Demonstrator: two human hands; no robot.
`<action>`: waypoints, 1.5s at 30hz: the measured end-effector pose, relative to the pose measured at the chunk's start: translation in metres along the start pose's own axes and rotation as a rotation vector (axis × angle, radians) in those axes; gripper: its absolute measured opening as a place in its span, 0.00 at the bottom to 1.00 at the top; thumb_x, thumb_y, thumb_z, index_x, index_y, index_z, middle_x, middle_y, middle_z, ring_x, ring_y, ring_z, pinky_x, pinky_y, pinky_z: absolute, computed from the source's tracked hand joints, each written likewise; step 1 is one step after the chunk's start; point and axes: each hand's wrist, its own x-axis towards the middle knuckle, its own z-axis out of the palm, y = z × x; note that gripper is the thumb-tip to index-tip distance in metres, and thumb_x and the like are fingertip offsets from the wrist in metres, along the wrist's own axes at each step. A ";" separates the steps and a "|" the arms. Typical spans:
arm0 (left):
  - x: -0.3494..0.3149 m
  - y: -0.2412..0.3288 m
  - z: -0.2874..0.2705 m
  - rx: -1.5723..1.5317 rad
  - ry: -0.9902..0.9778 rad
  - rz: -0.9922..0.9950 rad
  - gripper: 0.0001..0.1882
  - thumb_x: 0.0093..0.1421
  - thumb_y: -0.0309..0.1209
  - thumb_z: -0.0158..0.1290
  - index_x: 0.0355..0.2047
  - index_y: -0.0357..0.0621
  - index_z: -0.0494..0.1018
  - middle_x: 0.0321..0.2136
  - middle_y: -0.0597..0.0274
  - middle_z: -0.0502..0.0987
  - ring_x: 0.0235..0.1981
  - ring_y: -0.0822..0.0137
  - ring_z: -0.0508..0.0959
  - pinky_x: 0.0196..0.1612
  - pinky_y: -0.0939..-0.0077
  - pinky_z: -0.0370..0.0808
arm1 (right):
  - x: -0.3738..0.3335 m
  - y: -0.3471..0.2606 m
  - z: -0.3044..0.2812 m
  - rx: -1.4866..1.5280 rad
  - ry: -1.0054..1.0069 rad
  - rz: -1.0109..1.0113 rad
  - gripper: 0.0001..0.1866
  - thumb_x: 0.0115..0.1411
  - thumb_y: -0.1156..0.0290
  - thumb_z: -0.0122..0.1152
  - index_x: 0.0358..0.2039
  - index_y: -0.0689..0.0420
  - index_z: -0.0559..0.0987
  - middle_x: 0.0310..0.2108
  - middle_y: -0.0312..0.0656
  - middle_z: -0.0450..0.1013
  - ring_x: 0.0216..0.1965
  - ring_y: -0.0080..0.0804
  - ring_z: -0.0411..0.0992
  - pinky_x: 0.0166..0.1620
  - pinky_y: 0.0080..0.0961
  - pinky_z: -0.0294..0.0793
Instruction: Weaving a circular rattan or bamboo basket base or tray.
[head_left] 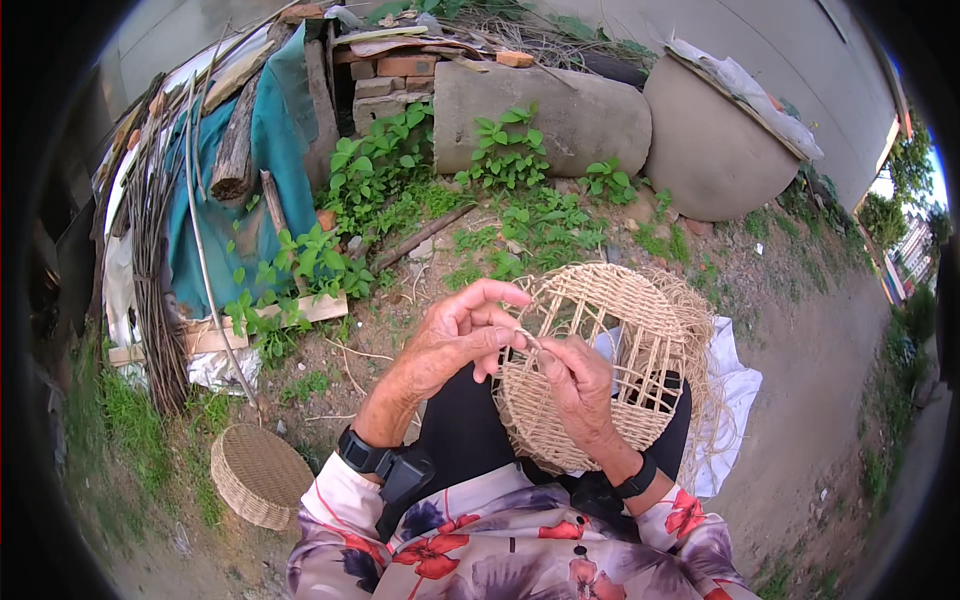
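A round, openwork piece of woven straw-coloured cord (640, 305) rests across my lap, densely woven at the far and near sides with open gaps between. Over its left edge my left hand (455, 340) pinches a short twisted straw strand (529, 341) between thumb and finger, its other fingers raised and curled. My right hand (578, 385) is closed on the same strand, thumb against forefinger, just right of the left fingertips. The strand's ends are hidden by my fingers. Loose straw fibres (705, 350) hang in a bunch at the right of the weave.
A finished-looking round woven basket (262, 475) lies on the ground at lower left. White cloth (735, 395) spreads by my right knee. Ahead stand a concrete pipe (560, 115), stacked bricks (390, 95), leafy plants (375, 170), a bundle of sticks (155, 260) and a teal sheet (275, 130).
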 end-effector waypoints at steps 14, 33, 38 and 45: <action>-0.013 -0.106 -0.030 1.072 0.305 0.353 0.10 0.48 0.29 0.65 0.32 0.49 0.79 0.28 0.66 0.73 0.36 0.63 0.72 0.43 0.67 0.65 | 0.016 0.017 0.008 -0.771 -0.235 -0.141 0.01 0.55 0.77 0.56 0.27 0.60 0.74 0.26 0.44 0.64 0.29 0.44 0.70 0.29 0.41 0.68; 0.002 -0.129 -0.031 1.031 0.401 0.569 0.06 0.49 0.27 0.62 0.29 0.43 0.78 0.25 0.62 0.76 0.28 0.62 0.74 0.34 0.69 0.68 | 0.009 0.034 0.025 -0.705 -0.194 0.167 0.07 0.61 0.70 0.54 0.30 0.60 0.75 0.31 0.49 0.68 0.34 0.54 0.72 0.36 0.48 0.69; -0.005 -0.117 -0.031 0.767 0.403 0.265 0.04 0.54 0.27 0.59 0.32 0.42 0.78 0.23 0.65 0.75 0.25 0.69 0.73 0.29 0.76 0.68 | 0.012 0.014 0.025 -0.713 -0.137 0.031 0.04 0.59 0.72 0.56 0.30 0.58 0.75 0.32 0.46 0.69 0.34 0.48 0.74 0.33 0.43 0.71; -0.006 -0.104 -0.050 0.073 0.132 -0.220 0.06 0.58 0.27 0.55 0.36 0.44 0.79 0.23 0.76 0.71 0.21 0.82 0.64 0.24 0.85 0.61 | 0.025 0.009 0.029 -0.955 -0.390 -0.179 0.04 0.50 0.74 0.59 0.27 0.59 0.76 0.30 0.43 0.71 0.33 0.44 0.75 0.30 0.38 0.74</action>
